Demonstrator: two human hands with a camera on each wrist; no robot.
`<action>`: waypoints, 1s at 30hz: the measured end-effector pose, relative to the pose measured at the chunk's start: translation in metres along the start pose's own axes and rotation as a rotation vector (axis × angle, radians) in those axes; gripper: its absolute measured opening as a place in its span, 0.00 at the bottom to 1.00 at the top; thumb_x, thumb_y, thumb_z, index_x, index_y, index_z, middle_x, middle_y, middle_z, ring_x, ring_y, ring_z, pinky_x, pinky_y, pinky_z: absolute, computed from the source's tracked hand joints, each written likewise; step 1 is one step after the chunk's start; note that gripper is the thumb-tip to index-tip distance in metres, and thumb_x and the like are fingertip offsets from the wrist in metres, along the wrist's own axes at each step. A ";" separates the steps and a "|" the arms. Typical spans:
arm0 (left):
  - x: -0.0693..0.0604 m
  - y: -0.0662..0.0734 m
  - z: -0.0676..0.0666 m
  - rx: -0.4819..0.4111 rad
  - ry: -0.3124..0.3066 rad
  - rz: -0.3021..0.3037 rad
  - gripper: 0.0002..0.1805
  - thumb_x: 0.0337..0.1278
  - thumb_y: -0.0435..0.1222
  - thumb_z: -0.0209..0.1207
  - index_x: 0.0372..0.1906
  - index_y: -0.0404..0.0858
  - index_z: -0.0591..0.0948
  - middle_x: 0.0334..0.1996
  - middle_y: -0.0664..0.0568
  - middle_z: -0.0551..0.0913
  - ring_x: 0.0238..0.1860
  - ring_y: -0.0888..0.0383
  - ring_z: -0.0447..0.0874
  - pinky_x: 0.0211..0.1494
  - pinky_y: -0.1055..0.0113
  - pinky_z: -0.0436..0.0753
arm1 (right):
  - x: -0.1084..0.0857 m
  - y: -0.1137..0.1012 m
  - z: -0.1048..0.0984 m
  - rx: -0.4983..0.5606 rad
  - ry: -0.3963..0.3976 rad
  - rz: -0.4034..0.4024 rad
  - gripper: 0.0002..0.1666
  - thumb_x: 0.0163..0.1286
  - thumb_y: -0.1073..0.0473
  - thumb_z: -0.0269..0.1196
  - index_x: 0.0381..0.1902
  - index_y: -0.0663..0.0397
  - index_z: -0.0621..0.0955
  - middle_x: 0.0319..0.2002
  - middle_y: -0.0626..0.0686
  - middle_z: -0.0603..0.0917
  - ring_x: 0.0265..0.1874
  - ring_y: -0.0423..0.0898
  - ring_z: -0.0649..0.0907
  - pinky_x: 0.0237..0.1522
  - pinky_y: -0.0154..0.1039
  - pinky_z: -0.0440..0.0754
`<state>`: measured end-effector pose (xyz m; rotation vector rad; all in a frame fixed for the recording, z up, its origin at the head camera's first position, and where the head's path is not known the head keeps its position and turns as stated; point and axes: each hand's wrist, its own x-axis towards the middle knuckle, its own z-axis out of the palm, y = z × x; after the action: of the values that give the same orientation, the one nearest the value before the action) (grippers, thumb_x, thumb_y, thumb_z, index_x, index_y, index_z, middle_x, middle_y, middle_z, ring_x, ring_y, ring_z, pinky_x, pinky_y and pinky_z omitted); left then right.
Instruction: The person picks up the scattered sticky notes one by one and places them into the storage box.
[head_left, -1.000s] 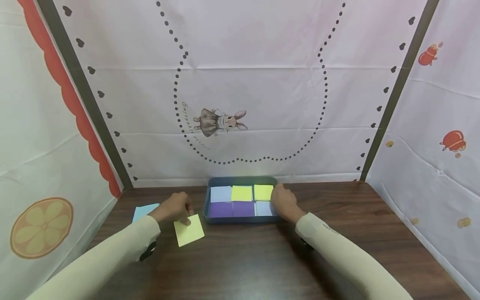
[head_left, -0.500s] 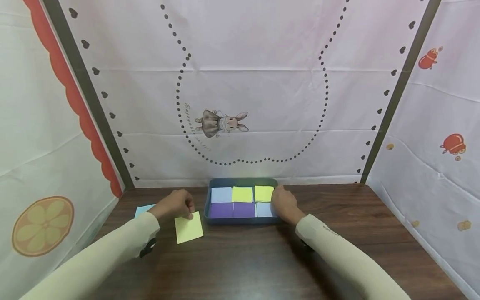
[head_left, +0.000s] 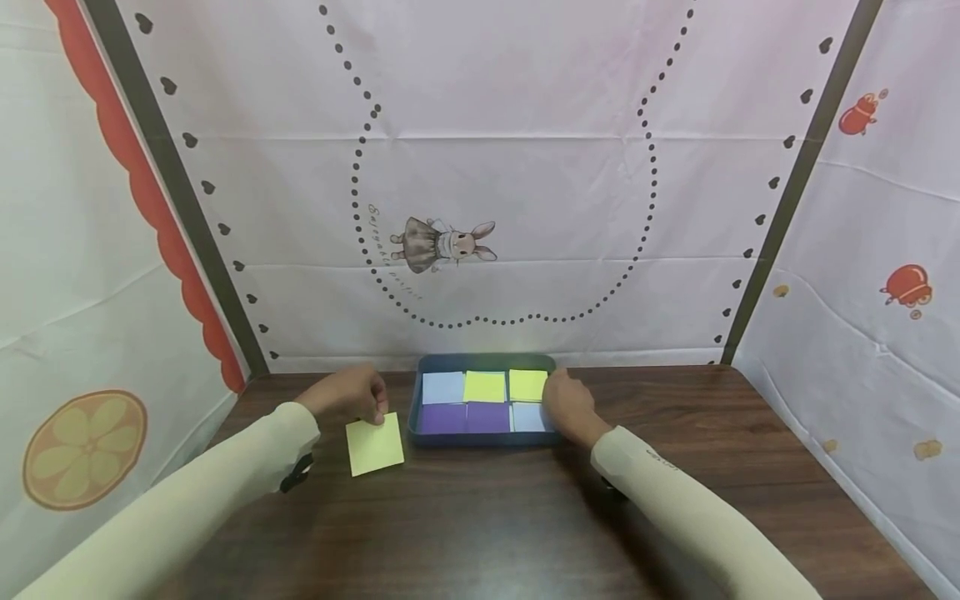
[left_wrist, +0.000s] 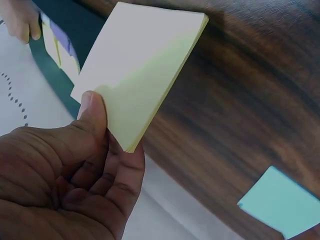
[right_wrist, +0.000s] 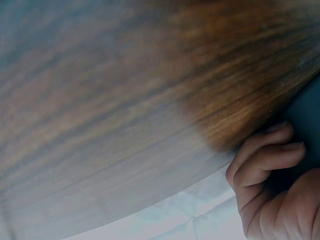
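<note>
My left hand (head_left: 348, 393) pinches a pad of pale yellow sticky notes (head_left: 375, 446) by its upper edge, left of the tray. In the left wrist view the thumb lies on top of the pad (left_wrist: 145, 65) and the fingers sit beneath. A dark blue tray (head_left: 480, 440) holds yellow, purple and pale blue sticky-note pads in two rows. My right hand (head_left: 572, 408) grips the tray's right side, its curled fingers against the dark wall in the right wrist view. A light blue sticky-note pad (left_wrist: 282, 202) lies on the table; my left arm hides it in the head view.
The dark wood table (head_left: 465, 533) runs up to a white printed cloth (head_left: 525, 192) at the back. More cloth hangs at both sides. The tray stands near the table's back edge.
My left hand has raised the yellow sticky-note pad slightly and moved a little toward the back. The light blue pad has gone out of sight behind the arm. My right hand stays on the tray.
</note>
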<state>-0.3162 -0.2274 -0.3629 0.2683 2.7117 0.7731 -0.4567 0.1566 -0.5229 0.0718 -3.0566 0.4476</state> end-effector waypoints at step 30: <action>0.058 0.069 -0.032 0.194 0.054 0.178 0.08 0.62 0.27 0.75 0.31 0.37 0.87 0.29 0.52 0.85 0.31 0.57 0.78 0.38 0.66 0.78 | 0.005 0.007 0.008 -0.022 0.049 -0.069 0.20 0.81 0.64 0.50 0.58 0.75 0.80 0.28 0.55 0.80 0.20 0.50 0.82 0.16 0.45 0.79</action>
<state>-0.3749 -0.1704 -0.3138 0.5467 2.8458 0.5698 -0.4624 0.1612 -0.5326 0.1630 -2.9997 0.4049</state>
